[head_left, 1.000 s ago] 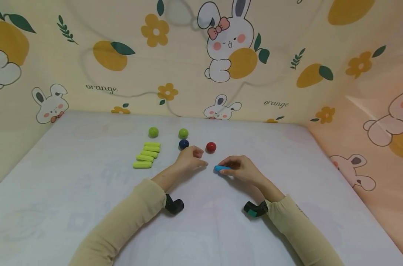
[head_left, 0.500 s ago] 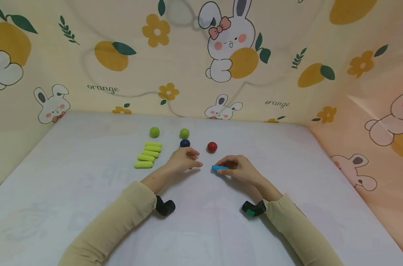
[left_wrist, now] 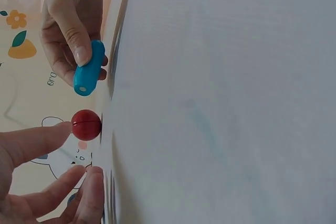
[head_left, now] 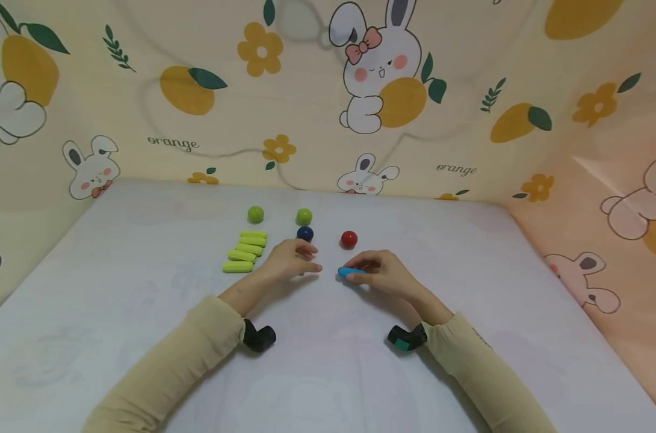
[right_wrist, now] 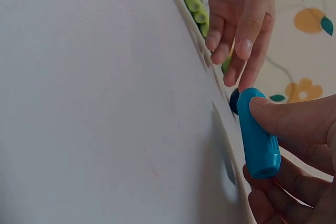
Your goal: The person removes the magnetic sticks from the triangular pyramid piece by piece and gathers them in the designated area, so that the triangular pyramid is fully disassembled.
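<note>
My right hand (head_left: 384, 273) pinches a short blue plastic stick (head_left: 348, 272) between thumb and fingers, over the middle of the table. In the right wrist view the stick (right_wrist: 258, 135) has ridged sides and a small hole in its end. To its left, my left hand (head_left: 290, 260) holds nothing, its fingers loosely spread and its fingertips toward the stick. Behind the two hands lies a red ball (head_left: 349, 239); a left fingertip overlaps it in the left wrist view. A dark blue ball (head_left: 305, 233) is just beyond the left hand, partly covered by it.
Several yellow-green sticks (head_left: 245, 255) lie in a slanted row left of my left hand. Farther back are two green balls, a left one (head_left: 256, 214) and a right one (head_left: 304, 216). A cloth printed with rabbits and oranges (head_left: 225, 120) rises behind the white table (head_left: 328, 373).
My left hand has drawn back to the left, away from the blue stick. The right hand has moved slightly left, still pinching the stick. The head view has turned a little left.
</note>
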A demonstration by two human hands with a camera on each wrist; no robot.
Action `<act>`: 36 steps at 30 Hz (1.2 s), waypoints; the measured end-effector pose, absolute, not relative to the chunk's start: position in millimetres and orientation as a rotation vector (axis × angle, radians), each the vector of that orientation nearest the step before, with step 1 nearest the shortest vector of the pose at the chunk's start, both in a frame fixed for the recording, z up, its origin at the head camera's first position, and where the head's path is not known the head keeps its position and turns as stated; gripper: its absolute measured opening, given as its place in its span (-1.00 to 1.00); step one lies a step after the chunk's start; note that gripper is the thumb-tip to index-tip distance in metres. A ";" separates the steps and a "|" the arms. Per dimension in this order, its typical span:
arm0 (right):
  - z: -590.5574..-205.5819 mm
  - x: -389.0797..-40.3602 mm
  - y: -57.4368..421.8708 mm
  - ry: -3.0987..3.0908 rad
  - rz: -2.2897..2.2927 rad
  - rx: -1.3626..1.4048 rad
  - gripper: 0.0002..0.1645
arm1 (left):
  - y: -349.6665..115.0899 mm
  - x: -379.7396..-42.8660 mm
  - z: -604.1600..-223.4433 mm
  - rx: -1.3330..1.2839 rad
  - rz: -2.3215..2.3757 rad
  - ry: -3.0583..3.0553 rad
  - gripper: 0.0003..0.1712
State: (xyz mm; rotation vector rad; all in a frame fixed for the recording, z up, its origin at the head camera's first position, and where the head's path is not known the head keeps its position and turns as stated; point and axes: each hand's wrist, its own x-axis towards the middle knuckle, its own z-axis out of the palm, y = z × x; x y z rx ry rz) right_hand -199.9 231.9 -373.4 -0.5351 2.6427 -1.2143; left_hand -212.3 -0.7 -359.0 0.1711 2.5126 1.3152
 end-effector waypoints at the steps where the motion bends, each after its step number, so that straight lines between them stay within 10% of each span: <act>1: -373.1 -200.2 230.4 2.639 -1.213 -0.541 -0.70 | -2.1 -211.9 -359.0 0.181 1.314 2.517 -0.53; 36: -379.6 -206.2 196.2 2.667 -1.187 -0.732 -0.67 | -19.4 -208.3 -364.5 0.222 1.282 2.529 -0.57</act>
